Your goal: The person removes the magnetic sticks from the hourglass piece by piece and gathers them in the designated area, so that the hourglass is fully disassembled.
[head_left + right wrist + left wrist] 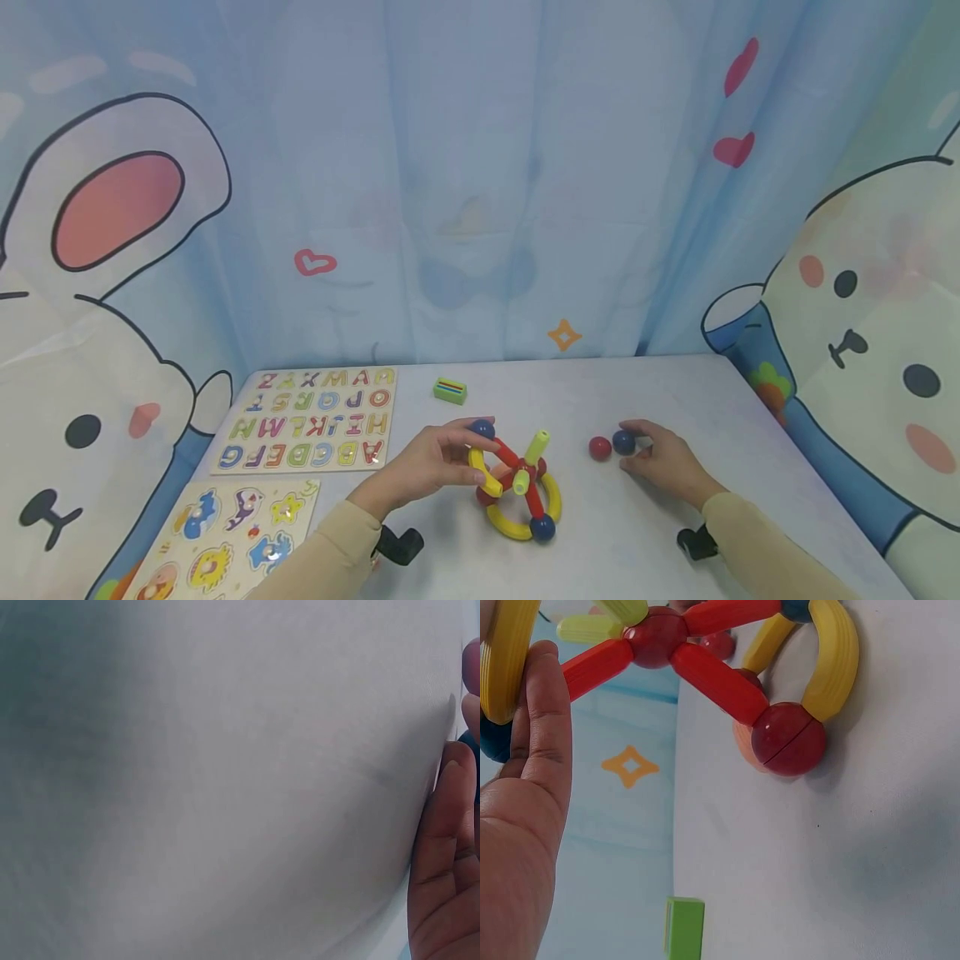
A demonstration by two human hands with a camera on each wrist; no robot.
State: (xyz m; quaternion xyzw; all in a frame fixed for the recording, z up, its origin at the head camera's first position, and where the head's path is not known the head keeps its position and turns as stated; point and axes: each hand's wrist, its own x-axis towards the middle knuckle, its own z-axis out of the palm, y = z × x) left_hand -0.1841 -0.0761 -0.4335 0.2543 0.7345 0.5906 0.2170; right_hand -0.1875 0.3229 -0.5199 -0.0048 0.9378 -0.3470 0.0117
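My left hand (435,465) holds a yellow curved rod (484,472) between thumb and fingers. A blue ball (482,428) sits by the rod's upper end, and in the left wrist view it shows partly behind the fingers. Beside this hand stands a structure of rods and balls. Red rods (720,682) spread from a central red ball (655,637), which also bears light green rods (537,447). Yellow curved rods (553,497) and another blue ball (542,527) form its base. My right hand (667,461) pinches a loose blue ball (623,442) on the table.
A loose red ball (599,448) lies just left of the right hand's ball. A small green block (450,391) with coloured stripes is at the back. On the left lie an alphabet board (300,473) and a picture puzzle board (176,521). Behind the table (622,542) hangs a blue curtain (480,167).
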